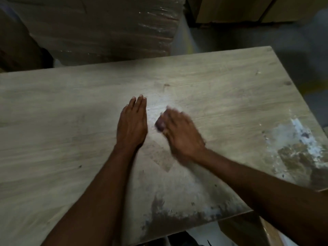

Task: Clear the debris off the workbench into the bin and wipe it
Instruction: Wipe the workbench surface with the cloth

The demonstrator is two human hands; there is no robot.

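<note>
Head view — workbench (53, 112) long axis left-right; left hand (132, 125) flat; right hand (182, 137) grips blurred dark scrap (159, 124).

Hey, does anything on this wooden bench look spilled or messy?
Yes: white powdery and brown residue smears the pale wooden workbench near its right edge, and a dark grimy patch with white flecks lines the near edge.

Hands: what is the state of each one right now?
Left hand: open, fingers straight, on the workbench.
Right hand: blurred; a small dark thing at its thumb, whether held cannot be told.
</note>
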